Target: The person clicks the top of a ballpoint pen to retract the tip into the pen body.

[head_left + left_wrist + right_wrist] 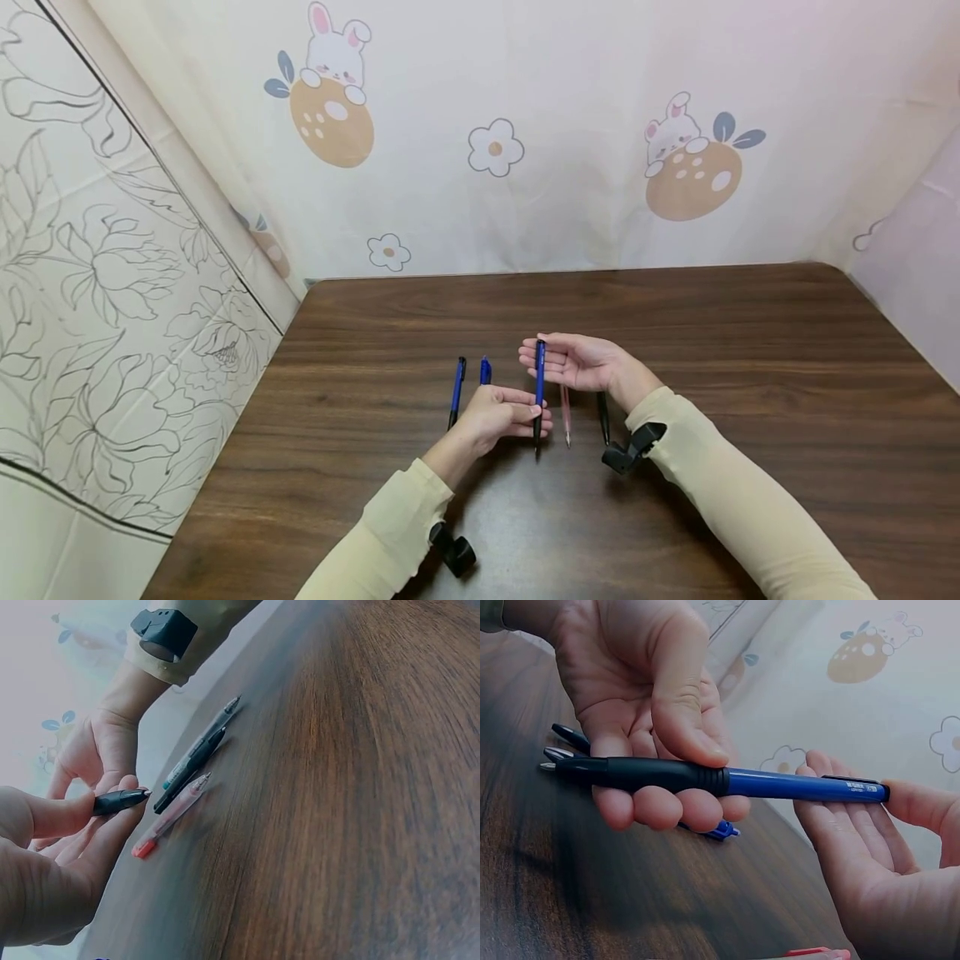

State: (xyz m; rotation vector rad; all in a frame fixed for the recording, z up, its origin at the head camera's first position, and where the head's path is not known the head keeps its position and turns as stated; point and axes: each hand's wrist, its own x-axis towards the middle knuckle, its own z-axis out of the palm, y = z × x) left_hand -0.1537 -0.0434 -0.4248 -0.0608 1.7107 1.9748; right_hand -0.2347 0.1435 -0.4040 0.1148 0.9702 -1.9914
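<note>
My left hand [495, 417] pinches a blue retractable pen [540, 375] by its black grip, between thumb and fingers. The pen is raised over the table, its metal tip out and pointing toward me. At the clip end, my right hand [581, 362] has its fingers extended under the barrel and its thumb [922, 802] touching the end button. Two blue pens, one [457, 392] with a black grip and another [485, 371] partly hidden, lie by the left hand. A pink pen [566, 417] and a black pen [603, 417] lie under the right hand.
The left wrist view also shows a clear pen [206, 735] with a green end beside the black one. All rest on a brown wooden table [712, 333]. A patterned curtain [562, 167] hangs behind it. Small black cameras [453, 550] sit on both wrists.
</note>
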